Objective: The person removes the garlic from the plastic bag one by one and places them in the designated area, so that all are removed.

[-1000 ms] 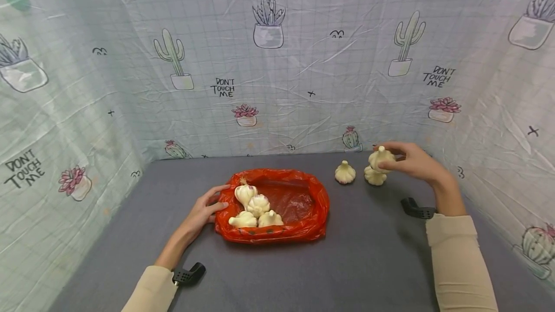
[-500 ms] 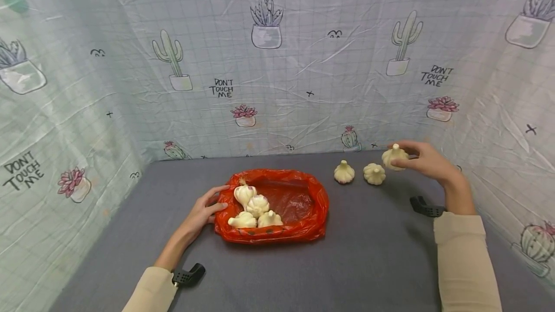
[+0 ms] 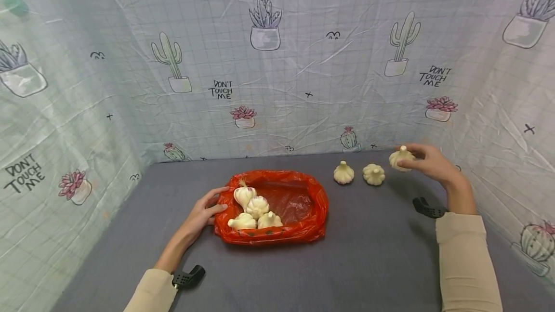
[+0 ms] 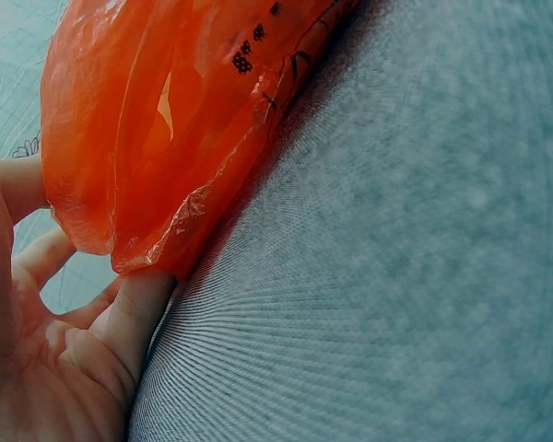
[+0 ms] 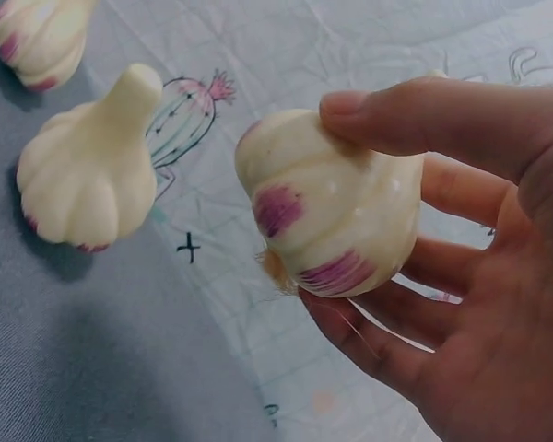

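Note:
My right hand (image 3: 427,162), at the back right in the head view, pinches a garlic bulb (image 3: 402,159) between thumb and fingers. The right wrist view shows this garlic bulb (image 5: 332,207) with purple patches and root hairs, held off the table. Two more garlic bulbs stand to its left, one nearer (image 3: 374,174) and one farther (image 3: 344,173). A red plastic bag (image 3: 321,206) lies wide open at the middle, with several garlic bulbs (image 3: 257,207) inside at its left. My left hand (image 3: 203,212) rests against the bag's left side, fingers fairly straight; the left wrist view shows them touching the plastic (image 4: 147,138).
A dark grey cloth covers the table (image 3: 277,278). Behind and on both sides hangs a pale curtain (image 3: 282,76) printed with potted cacti and words. Each wrist carries a black camera mount, the left one (image 3: 189,277) close above the table.
My right hand has carried its garlic bulb to the right, away from the bulb that it partly covered. The left hand and the bag have stayed in place.

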`<state>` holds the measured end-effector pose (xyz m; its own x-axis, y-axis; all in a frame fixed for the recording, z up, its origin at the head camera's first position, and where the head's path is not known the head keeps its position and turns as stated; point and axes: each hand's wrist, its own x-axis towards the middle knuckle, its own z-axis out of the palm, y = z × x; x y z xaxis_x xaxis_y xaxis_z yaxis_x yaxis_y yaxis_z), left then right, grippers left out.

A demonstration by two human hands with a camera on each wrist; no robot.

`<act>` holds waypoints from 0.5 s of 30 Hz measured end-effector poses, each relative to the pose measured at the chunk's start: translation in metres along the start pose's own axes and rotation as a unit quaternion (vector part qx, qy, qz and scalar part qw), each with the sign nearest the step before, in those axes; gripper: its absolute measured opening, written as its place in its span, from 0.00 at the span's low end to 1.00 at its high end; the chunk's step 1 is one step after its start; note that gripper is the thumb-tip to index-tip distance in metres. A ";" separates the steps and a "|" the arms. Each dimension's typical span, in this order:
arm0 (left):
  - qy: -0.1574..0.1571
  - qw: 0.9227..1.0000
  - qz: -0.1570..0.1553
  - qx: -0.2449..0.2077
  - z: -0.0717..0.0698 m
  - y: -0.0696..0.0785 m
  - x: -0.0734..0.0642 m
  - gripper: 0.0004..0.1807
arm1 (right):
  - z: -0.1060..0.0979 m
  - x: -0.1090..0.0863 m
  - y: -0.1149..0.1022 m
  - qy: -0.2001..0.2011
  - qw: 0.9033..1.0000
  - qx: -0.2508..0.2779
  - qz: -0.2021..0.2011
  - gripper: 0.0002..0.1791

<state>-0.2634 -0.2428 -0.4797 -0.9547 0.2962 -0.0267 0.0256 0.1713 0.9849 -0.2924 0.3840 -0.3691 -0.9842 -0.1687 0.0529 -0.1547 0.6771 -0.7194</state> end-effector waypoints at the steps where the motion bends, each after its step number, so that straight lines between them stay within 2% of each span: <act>1: 0.000 1.000 0.000 -0.001 0.000 0.000 0.000 0.32 | 0.000 0.000 0.002 0.001 1.000 0.005 0.004 0.34; 7: 0.003 1.000 -0.003 0.001 0.001 0.000 0.000 0.32 | 0.000 0.001 0.014 0.017 0.999 0.008 0.027 0.38; 11: 0.003 1.000 -0.003 -0.002 0.001 0.001 0.000 0.32 | 0.002 0.001 0.022 0.034 0.999 -0.004 0.027 0.38; 15: 0.003 1.000 0.004 -0.011 0.001 0.001 0.000 0.32 | 0.006 0.004 0.028 0.039 0.998 0.018 0.034 0.41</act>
<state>-0.2633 -0.2412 -0.4794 -0.9566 0.2909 -0.0185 0.0259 0.1480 0.9886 -0.2999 0.3983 -0.3928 -0.9963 -0.0657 0.0555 -0.0851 0.6582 -0.7480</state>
